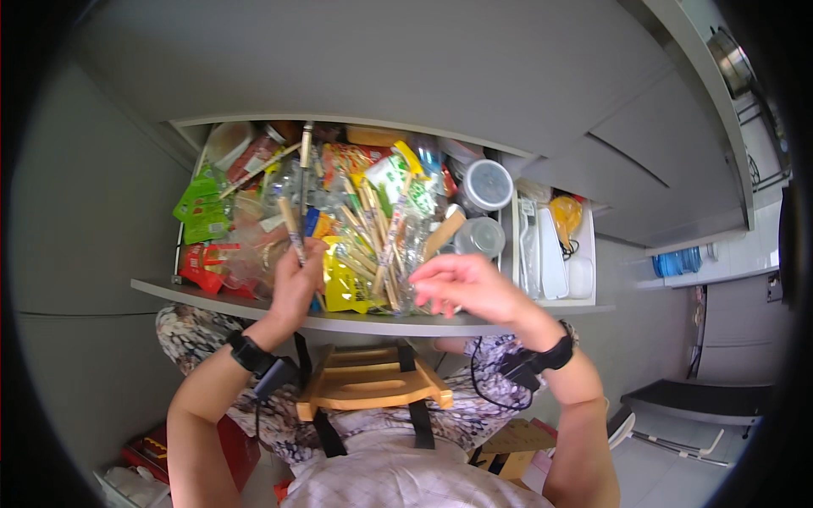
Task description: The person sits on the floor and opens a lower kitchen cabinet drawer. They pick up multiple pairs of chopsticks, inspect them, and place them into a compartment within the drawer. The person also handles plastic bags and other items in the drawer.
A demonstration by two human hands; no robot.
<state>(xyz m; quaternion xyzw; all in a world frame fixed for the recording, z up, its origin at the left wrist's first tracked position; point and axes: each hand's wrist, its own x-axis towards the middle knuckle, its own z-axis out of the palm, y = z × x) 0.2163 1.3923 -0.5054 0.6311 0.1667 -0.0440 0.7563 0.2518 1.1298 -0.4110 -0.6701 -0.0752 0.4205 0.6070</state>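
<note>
An open drawer (381, 322) before me is heaped with packets, clear plastic and disposable chopsticks. My left hand (297, 279) is closed around a few sticks near the front left; one is a pale chopstick (289, 219), and a longer dark one with a light tip (306, 146) points to the back. My right hand (467, 286) hovers over the front right, fingers slightly bent and apart, with nothing visible in them. Left of it lies a loose pile of paper-wrapped chopsticks (381, 238). A yellow packet (345, 279) is beside my left hand.
Two round plastic containers, one grey-lidded (488, 184) and one clear (480, 237), stand at the drawer's right. A side compartment holds a white tray (554, 254) and a yellow bag (565, 219). Green packets (203, 206) overhang the left edge. A wooden frame (375, 384) is strapped at my lap.
</note>
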